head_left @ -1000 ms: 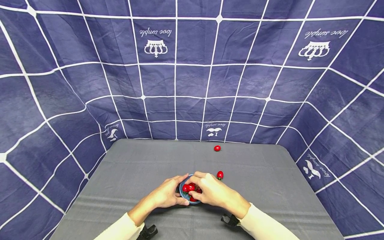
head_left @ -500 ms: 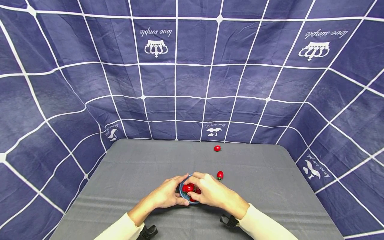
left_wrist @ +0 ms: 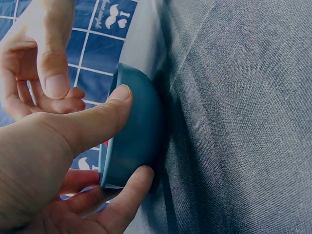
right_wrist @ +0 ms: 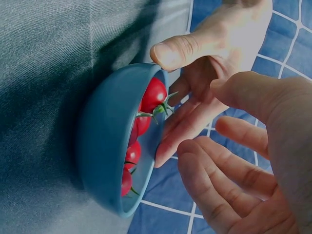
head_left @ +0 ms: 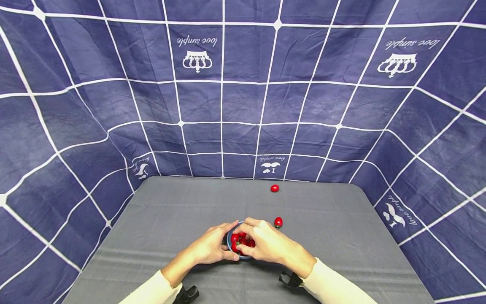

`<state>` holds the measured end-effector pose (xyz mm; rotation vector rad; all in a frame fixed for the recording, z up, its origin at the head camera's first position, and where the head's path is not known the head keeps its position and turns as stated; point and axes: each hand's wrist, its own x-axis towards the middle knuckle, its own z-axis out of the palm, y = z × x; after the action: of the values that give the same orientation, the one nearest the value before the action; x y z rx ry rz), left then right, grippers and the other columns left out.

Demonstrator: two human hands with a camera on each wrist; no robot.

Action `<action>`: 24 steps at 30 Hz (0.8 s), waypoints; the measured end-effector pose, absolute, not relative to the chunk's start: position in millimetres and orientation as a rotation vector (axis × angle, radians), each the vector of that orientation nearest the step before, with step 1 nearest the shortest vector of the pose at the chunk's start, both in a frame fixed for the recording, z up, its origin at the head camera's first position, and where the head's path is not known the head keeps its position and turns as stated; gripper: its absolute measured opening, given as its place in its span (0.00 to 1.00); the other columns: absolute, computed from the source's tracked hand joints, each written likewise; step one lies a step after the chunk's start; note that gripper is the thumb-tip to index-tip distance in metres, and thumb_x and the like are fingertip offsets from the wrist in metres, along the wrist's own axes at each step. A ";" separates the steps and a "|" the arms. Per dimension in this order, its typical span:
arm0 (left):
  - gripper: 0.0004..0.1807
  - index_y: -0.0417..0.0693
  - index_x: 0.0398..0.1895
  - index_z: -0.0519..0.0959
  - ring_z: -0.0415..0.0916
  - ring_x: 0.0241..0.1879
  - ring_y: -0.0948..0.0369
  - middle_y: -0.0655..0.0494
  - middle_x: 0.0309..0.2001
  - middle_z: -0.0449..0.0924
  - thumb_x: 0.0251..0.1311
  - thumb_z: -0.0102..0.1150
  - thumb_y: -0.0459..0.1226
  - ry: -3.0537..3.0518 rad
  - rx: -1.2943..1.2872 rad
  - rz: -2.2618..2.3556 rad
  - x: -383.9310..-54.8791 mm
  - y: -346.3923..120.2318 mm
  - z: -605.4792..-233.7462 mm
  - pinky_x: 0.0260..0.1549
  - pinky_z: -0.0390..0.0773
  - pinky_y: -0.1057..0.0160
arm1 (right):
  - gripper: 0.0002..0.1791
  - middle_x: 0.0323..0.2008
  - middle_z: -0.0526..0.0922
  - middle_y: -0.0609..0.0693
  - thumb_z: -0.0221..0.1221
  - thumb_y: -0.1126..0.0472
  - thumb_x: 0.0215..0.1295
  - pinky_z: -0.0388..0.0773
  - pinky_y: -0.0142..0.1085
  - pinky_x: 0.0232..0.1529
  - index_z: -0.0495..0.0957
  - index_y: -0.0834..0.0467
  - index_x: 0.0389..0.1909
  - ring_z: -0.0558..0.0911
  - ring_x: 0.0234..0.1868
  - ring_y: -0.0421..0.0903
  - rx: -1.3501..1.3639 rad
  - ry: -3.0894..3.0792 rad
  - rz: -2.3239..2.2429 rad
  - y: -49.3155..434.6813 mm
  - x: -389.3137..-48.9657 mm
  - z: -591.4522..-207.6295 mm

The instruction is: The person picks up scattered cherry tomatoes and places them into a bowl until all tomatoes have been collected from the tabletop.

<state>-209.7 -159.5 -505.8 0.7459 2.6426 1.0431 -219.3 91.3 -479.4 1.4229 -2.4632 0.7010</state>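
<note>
A small blue bowl (right_wrist: 105,136) stands upright on the grey cloth with several red cherry tomatoes (right_wrist: 154,93) with green stems in it. My left hand (head_left: 210,245) grips the bowl from the left, thumb at the near side and fingers round the far side, as the left wrist view also shows on the bowl's wall (left_wrist: 141,122). Above the bowl's right side hovers my right hand (head_left: 267,240), its fingers loosely bent. In the right wrist view, nothing lies between the right thumb and fingers, and they are apart from the tomatoes.
One loose cherry tomato (head_left: 279,222) lies just beyond the right hand. Another tomato (head_left: 275,188) is farther back, near the table's rear edge. The grey tabletop (head_left: 182,202) is bordered at the back and sides by blue cloth (head_left: 243,101) with white lines.
Tomatoes in the bowl have shifted, and more of them show between the hands now. Both hands have hardly moved. The two loose tomatoes lie where they were.
</note>
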 end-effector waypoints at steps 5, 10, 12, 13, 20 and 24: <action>0.61 0.34 0.89 0.68 0.85 0.72 0.46 0.36 0.79 0.80 0.59 0.93 0.46 2.621 0.726 1.052 -209.5 -159.7 -506.2 0.71 0.87 0.44 | 0.16 0.42 0.89 0.48 0.81 0.61 0.68 0.77 0.13 0.40 0.93 0.55 0.54 0.88 0.34 0.40 1.414 -2.466 0.684 94.2 -220.4 -481.3; 0.60 0.36 0.89 0.68 0.86 0.70 0.46 0.36 0.79 0.79 0.59 0.93 0.46 2.624 0.717 1.045 -209.9 -159.1 -505.2 0.69 0.90 0.48 | 0.15 0.44 0.90 0.48 0.80 0.60 0.70 0.75 0.14 0.39 0.93 0.54 0.55 0.88 0.34 0.42 1.384 -2.507 0.667 98.9 -221.1 -480.5; 0.60 0.35 0.89 0.69 0.86 0.69 0.46 0.36 0.79 0.80 0.59 0.93 0.45 2.631 0.723 1.045 -210.3 -158.7 -504.7 0.68 0.91 0.49 | 0.15 0.45 0.90 0.48 0.79 0.58 0.71 0.76 0.15 0.39 0.94 0.53 0.55 0.88 0.35 0.42 1.365 -2.526 0.656 100.8 -221.2 -479.6; 0.60 0.35 0.89 0.69 0.86 0.69 0.45 0.36 0.79 0.80 0.58 0.93 0.45 2.637 0.728 1.046 -210.4 -158.4 -504.1 0.68 0.91 0.49 | 0.15 0.45 0.90 0.47 0.79 0.58 0.71 0.76 0.16 0.39 0.94 0.53 0.55 0.88 0.35 0.42 1.355 -2.533 0.649 101.8 -221.4 -479.3; 0.59 0.35 0.88 0.70 0.82 0.76 0.39 0.37 0.79 0.81 0.58 0.93 0.47 2.692 0.739 0.996 -208.1 -155.8 -502.2 0.77 0.81 0.34 | 0.15 0.47 0.91 0.46 0.80 0.55 0.72 0.84 0.23 0.43 0.94 0.53 0.56 0.90 0.40 0.42 1.316 -2.557 0.618 108.2 -221.6 -479.6; 0.59 0.32 0.87 0.70 0.83 0.76 0.38 0.35 0.78 0.81 0.57 0.93 0.46 2.691 0.760 1.006 -205.6 -154.6 -501.6 0.77 0.81 0.34 | 0.16 0.47 0.91 0.46 0.81 0.53 0.71 0.87 0.27 0.44 0.94 0.51 0.56 0.91 0.42 0.43 1.292 -2.564 0.590 112.0 -221.9 -481.7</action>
<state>-205.6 -154.6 -501.6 0.7602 2.6913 1.0058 -221.9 112.0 -481.7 1.2917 -2.5635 0.5896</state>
